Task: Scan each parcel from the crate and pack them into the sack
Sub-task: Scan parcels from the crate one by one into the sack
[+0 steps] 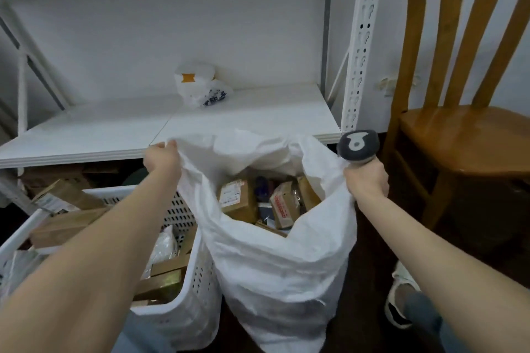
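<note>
A large white woven sack (275, 264) stands open on the floor, with several brown cardboard parcels (238, 200) inside. My left hand (162, 159) grips the sack's left rim and holds it up. My right hand (365, 180) grips the handle of a grey barcode scanner (358, 145) together with the sack's right rim. To the left of the sack stands a white perforated plastic crate (198, 275) holding more brown parcels (66, 226) and plastic mailers.
A white metal shelf (177, 120) runs behind the sack, with a white plastic bag (200, 86) on it. A wooden chair (459, 123) stands to the right. My foot in a white shoe (401, 292) rests on the dark floor at lower right.
</note>
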